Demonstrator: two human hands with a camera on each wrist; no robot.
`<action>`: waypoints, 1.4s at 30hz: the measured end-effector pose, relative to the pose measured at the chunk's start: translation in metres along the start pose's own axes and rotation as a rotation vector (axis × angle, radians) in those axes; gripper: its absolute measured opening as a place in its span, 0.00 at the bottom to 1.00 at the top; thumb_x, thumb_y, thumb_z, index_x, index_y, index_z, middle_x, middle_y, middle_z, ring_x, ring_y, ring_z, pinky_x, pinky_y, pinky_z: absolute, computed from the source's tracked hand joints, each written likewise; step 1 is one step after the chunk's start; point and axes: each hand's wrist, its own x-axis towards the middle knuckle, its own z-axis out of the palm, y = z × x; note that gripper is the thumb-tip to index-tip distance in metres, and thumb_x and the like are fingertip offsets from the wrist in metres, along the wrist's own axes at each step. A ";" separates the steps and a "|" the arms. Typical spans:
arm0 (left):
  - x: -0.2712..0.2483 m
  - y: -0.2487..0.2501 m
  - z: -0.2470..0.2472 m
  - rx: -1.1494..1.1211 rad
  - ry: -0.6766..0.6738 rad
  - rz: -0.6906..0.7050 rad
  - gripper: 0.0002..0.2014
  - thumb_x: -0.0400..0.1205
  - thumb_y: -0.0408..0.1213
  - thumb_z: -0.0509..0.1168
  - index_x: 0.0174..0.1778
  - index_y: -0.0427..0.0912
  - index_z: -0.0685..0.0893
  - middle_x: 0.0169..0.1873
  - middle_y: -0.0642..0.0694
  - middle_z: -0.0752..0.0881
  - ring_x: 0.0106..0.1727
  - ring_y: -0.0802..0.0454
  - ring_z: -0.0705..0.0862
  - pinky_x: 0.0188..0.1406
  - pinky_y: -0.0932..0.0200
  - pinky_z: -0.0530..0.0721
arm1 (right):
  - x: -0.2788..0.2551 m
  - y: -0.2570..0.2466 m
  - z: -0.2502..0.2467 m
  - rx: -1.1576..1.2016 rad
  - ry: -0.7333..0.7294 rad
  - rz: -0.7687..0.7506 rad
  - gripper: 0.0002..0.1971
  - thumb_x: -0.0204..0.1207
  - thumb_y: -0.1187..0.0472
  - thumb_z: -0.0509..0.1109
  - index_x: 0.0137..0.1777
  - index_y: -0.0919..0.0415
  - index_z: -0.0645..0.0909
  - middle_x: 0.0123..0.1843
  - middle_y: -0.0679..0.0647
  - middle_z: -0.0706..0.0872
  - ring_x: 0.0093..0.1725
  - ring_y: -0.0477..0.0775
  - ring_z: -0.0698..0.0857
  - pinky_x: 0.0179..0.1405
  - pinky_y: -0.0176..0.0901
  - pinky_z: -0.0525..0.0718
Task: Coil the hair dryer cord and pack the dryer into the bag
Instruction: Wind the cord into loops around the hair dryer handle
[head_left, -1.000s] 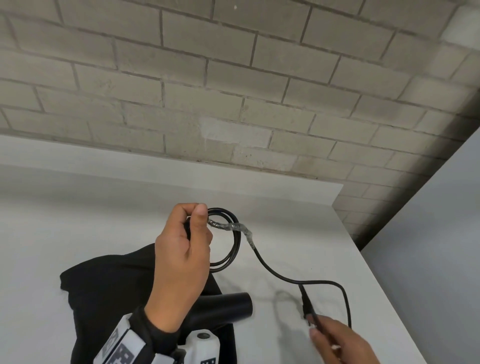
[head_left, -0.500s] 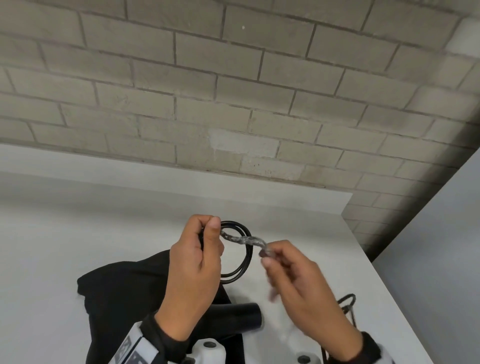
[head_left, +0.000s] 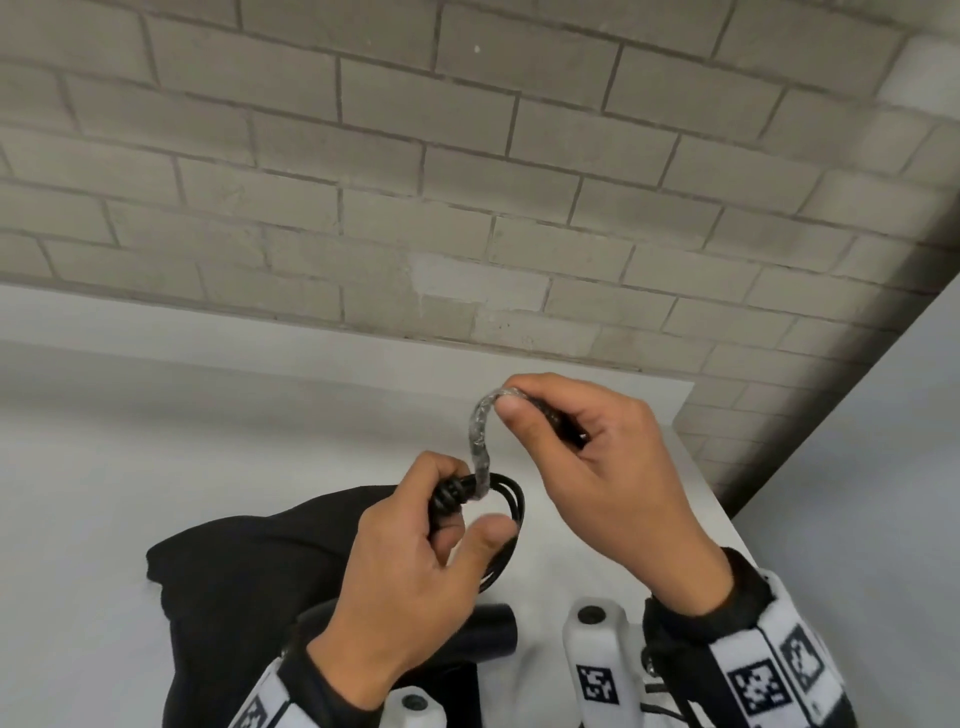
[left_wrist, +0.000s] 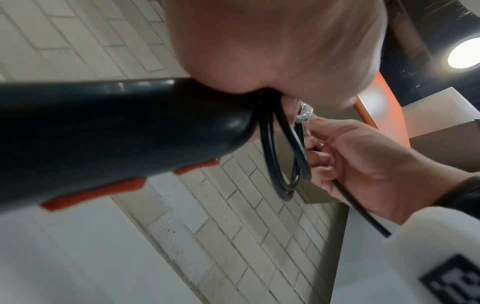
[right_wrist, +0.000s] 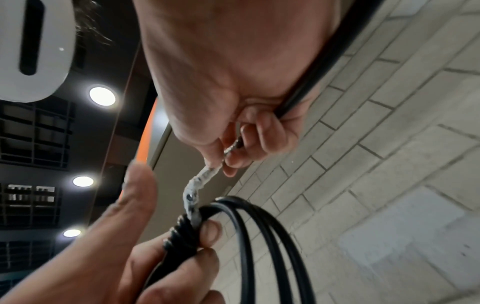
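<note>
My left hand (head_left: 441, 525) grips the black dryer's handle end together with several loops of black cord (head_left: 511, 525), over the table. The dryer body (left_wrist: 109, 127) is black with red buttons; its barrel (head_left: 488, 636) shows below my left wrist. My right hand (head_left: 524, 410) pinches a tape-wrapped stretch of cord (head_left: 480, 441) and holds it arched above the loops (right_wrist: 262, 236). The cord's free part (left_wrist: 361, 211) runs under my right palm. A black bag (head_left: 249, 577) lies flat on the white table (head_left: 130, 467), beneath and left of my hands.
A grey brick wall (head_left: 467, 182) stands behind the table. The table's right edge (head_left: 711, 499) drops off close to my right hand. A pale panel (head_left: 883, 467) rises at the right.
My right hand came up from the table's front right to the taped cord, then lifted it into an arch above the loops. My left hand has kept its hold.
</note>
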 end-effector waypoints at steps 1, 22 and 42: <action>-0.001 0.002 0.001 0.013 0.016 -0.013 0.22 0.75 0.74 0.59 0.41 0.57 0.76 0.19 0.55 0.69 0.20 0.60 0.65 0.23 0.72 0.68 | 0.001 0.003 0.002 0.017 -0.015 0.031 0.08 0.81 0.55 0.69 0.45 0.54 0.88 0.29 0.46 0.82 0.27 0.48 0.76 0.29 0.41 0.77; 0.001 -0.006 0.002 -0.069 0.076 -0.003 0.16 0.83 0.68 0.50 0.37 0.65 0.72 0.25 0.47 0.76 0.22 0.57 0.69 0.21 0.61 0.70 | -0.037 0.026 0.011 0.292 -0.297 0.324 0.09 0.72 0.65 0.79 0.49 0.53 0.88 0.45 0.53 0.90 0.45 0.58 0.85 0.54 0.61 0.82; 0.010 -0.006 0.005 -0.091 0.136 -0.118 0.15 0.83 0.62 0.55 0.36 0.61 0.76 0.22 0.53 0.75 0.21 0.59 0.69 0.21 0.65 0.68 | -0.065 0.032 0.035 -0.169 0.278 -0.025 0.22 0.63 0.58 0.85 0.54 0.47 0.80 0.51 0.46 0.80 0.46 0.47 0.80 0.44 0.36 0.79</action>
